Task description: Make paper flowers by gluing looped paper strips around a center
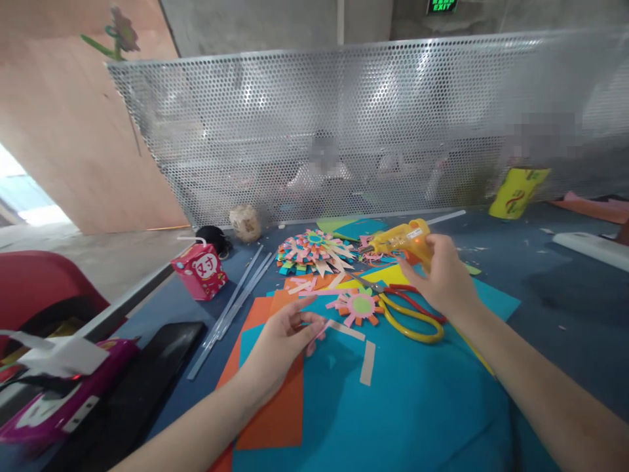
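My right hand (445, 278) is wrapped round the handle of a yellow hot glue gun (400, 237). Its nozzle points left and a clear glue stick (446, 217) juts from the back. My left hand (287, 334) pinches the end of a pale pink paper strip (348, 330) above the blue paper sheets (417, 406). Another short strip (367, 362) lies on the blue paper. Between the hands sits a small layered paper flower (361, 305) with a green centre. Scissors with yellow and red handles (415, 324) lie beside it, below the glue gun.
Behind are a large fringed paper flower (314, 252) and paper scraps. At left stand a pink drink carton (201, 270), loose glue sticks (236, 305), a black phone (142, 387) and a purple power strip (73, 400). A perforated metal screen (314, 118) edges the table's back.
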A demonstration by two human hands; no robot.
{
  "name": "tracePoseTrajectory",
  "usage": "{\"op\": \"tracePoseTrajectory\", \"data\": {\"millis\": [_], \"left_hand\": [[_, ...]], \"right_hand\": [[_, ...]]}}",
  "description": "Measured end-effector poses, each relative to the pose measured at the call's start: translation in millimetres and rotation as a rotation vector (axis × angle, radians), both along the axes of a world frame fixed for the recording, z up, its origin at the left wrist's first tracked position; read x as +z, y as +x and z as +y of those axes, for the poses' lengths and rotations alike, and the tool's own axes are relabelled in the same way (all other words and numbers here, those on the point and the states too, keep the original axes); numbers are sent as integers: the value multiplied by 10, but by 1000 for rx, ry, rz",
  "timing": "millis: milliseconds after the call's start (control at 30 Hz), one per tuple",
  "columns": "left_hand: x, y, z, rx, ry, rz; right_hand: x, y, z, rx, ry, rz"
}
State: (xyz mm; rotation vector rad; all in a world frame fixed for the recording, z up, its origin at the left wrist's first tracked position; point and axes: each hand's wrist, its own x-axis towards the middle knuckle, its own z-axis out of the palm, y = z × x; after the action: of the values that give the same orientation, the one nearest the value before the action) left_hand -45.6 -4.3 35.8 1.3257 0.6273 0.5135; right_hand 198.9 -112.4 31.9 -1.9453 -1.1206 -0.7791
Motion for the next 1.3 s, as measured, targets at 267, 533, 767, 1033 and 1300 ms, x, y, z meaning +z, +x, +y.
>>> {"op": "tracePoseTrajectory", "data": {"millis": [267, 533, 767, 1033, 1300], "left_hand": [[34, 6, 18, 70, -220, -32], [50, -31, 12, 20, -3, -44], [11, -29, 68, 69, 129, -26], [-6, -32, 87, 41, 168, 48], [38, -21, 71, 95, 28, -9]], "right_hand": [[-22, -115, -5, 133, -27, -137], [-19, -193, -12, 244, 28, -143], [-15, -340, -53, 347, -25, -104], [-40, -465, -13, 355, -45, -238], [-10, -465, -24, 384, -64, -402]]}}
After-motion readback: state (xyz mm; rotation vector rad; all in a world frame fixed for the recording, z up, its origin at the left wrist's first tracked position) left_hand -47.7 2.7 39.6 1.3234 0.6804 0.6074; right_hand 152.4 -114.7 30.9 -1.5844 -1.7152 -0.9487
